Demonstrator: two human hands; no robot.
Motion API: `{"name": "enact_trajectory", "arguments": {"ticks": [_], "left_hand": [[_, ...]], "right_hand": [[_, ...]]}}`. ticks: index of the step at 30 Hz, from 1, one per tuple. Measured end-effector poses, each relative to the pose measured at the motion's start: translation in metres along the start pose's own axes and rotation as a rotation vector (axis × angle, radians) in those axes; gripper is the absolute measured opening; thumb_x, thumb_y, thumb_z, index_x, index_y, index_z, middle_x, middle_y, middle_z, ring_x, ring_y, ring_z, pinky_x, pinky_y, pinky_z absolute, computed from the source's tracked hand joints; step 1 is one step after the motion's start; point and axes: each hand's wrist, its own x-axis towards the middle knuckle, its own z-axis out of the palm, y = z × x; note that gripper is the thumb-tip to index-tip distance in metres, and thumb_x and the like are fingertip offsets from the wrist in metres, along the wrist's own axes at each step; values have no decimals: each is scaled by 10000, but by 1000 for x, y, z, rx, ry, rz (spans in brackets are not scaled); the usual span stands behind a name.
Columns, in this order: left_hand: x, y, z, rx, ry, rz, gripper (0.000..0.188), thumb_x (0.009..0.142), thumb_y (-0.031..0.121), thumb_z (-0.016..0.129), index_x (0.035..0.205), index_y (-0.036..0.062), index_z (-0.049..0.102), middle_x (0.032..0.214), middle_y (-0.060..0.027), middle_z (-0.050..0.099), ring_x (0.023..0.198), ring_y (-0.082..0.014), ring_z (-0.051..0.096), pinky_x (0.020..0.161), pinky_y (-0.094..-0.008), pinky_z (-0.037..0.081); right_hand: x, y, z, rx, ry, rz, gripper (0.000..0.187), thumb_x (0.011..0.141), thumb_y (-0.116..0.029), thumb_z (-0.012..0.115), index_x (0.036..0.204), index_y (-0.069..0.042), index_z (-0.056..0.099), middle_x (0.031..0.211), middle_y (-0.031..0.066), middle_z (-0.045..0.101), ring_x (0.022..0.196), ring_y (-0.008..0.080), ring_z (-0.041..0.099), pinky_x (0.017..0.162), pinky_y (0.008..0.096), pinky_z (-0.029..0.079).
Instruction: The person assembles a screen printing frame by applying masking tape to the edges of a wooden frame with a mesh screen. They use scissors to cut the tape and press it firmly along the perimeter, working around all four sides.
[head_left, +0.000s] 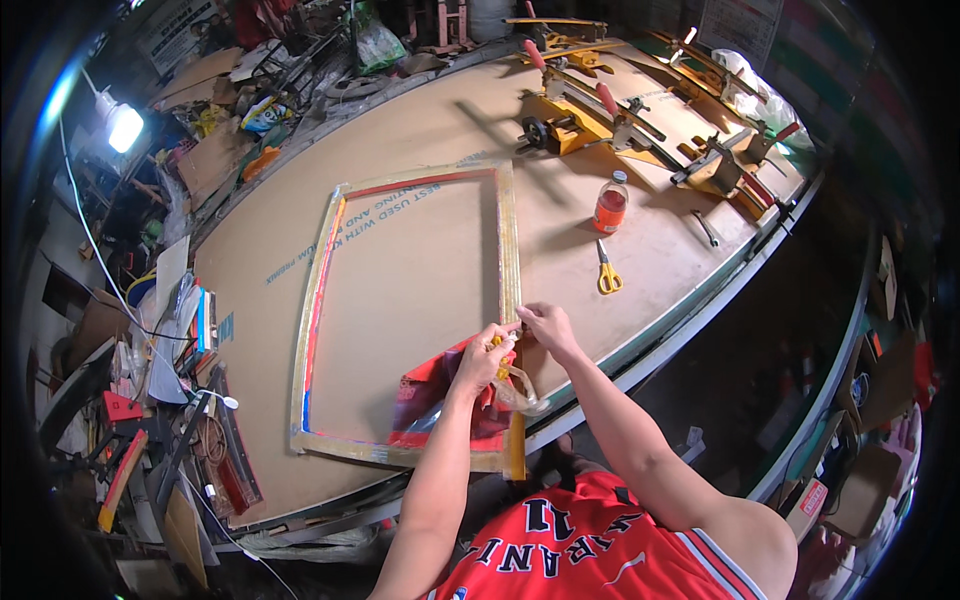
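Observation:
A rectangular frame (509, 240), wrapped in tan tape with red and blue along its inner edges, lies flat before me. My left hand (485, 358) is closed over its right side, around a yellow thing whose kind I cannot make out. From there a loop of translucent tan strip (522, 400), which looks like tape, hangs over the frame's side. Close beside it, my right hand (547, 328) pinches at the frame's outer edge; whatever is between its fingertips is hidden. Under my left wrist, a crumpled red and dark sheet (418, 398) lies inside the frame's near corner.
Yellow-handled scissors (608, 276) and a bottle of orange-red liquid (610, 203) sit on the board-topped table (262, 240). A wrench (706, 228) lies near the right edge. Yellow clamp fixtures (570, 125) stand at the back. Piled clutter (215, 450) and a lit bulb (124, 127) are left.

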Motion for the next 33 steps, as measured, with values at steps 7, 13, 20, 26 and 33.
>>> {"name": "enact_trajectory", "arguments": {"ticks": [7, 13, 20, 26, 33], "left_hand": [[-2, 7, -3, 36, -68, -67, 175, 990, 216, 608, 889, 88, 545, 693, 33, 517, 640, -60, 519, 559, -241, 457], [9, -17, 32, 289, 205, 194, 211, 968, 158, 607, 831, 21, 525, 666, -22, 513, 635, -98, 460, 583, -301, 399], [-10, -31, 35, 181, 264, 151, 231, 956, 141, 605, 797, 29, 481, 659, -18, 486, 628, -97, 429, 572, -316, 379], [-88, -27, 34, 143, 190, 98, 198, 937, 141, 598, 814, 26, 493, 662, -84, 517, 633, -155, 507, 588, -354, 411], [-267, 4, -1, -35, 175, 30, 183, 987, 141, 572, 835, 55, 518, 766, -7, 531, 689, -68, 470, 636, -248, 397]], "right_hand": [[55, -30, 37, -562, 199, -156, 760, 713, -419, 844, 1161, 90, 500, 1179, 266, 555, 1156, 387, 573, 927, 460, 513], [96, 4, 56, -662, 413, -288, 623, 755, -249, 791, 1143, 82, 433, 1159, 261, 470, 1133, 422, 489, 953, 484, 457], [93, 2, 64, -645, 409, -304, 573, 760, -210, 762, 1126, 86, 435, 1158, 260, 463, 1116, 417, 486, 950, 499, 448], [96, 4, 61, -632, 407, -316, 555, 763, -196, 752, 1125, 86, 440, 1163, 261, 460, 1115, 415, 486, 956, 492, 446], [98, -12, 88, -594, 422, -261, 549, 774, -195, 748, 1131, 90, 443, 1176, 250, 453, 1119, 403, 489, 965, 478, 450]]}}
